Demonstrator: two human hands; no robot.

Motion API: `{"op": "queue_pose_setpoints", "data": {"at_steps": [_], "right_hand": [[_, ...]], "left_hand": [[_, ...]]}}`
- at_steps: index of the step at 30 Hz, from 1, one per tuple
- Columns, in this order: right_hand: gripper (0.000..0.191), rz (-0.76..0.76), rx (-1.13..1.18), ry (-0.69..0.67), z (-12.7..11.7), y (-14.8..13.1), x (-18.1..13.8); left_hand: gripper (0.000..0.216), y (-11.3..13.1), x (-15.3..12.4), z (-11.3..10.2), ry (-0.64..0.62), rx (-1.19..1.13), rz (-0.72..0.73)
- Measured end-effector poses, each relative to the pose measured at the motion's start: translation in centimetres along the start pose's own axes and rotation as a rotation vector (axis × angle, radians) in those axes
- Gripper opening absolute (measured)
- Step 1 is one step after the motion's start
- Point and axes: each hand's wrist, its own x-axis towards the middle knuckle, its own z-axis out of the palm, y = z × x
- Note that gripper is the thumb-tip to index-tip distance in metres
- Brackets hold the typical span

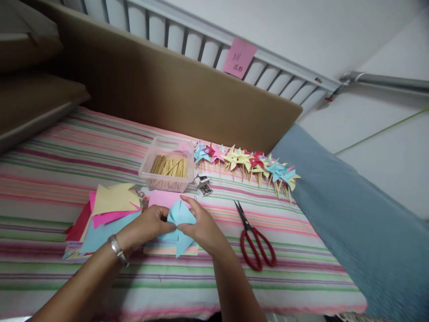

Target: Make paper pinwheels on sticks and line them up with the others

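Note:
Both my hands meet over a light blue paper pinwheel (180, 219) held just above the striped bedsheet (67, 152). My left hand (147, 226), with a silver bracelet at the wrist, pinches the folded flaps at the centre from the left. From the right, my right hand (201, 228) pinches the same paper, its index finger lying along the top edge. Under the pinwheel lies a pink paper sheet (162, 197) on a small stack of coloured sheets.
A clear plastic box of wooden sticks (167, 167) stands behind my hands, a small stapler (203, 183) beside it. Finished pinwheels (248, 163) lie in a row at the back right. Red-handled scissors (255, 241) lie to the right, loose coloured paper (107, 212) to the left.

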Motion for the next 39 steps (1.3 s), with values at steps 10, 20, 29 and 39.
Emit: {"op": "queue_pose_setpoints", "data": {"at_steps": [10,20,29,39], "right_hand": [[0.068,0.042,0.409,0.226,0.4,0.8,1.5],[0.053,-0.062,0.621,0.430,3.0,0.6,1.6],[0.054,-0.041,0.529,0.349,2.9,0.6,1.5],[0.028,-0.682,-0.404,0.409,2.6,0.0,0.0]], "left_hand": [[0.019,1.1,-0.4,0.1,0.205,-0.403,0.018],[0.017,0.5,0.3,2.5,0.330,-0.642,0.101],[0.016,1.1,0.1,0.9,0.467,-0.655,0.066],[0.015,2.5,-1.2,-2.1,0.509,-0.659,0.056]]}}
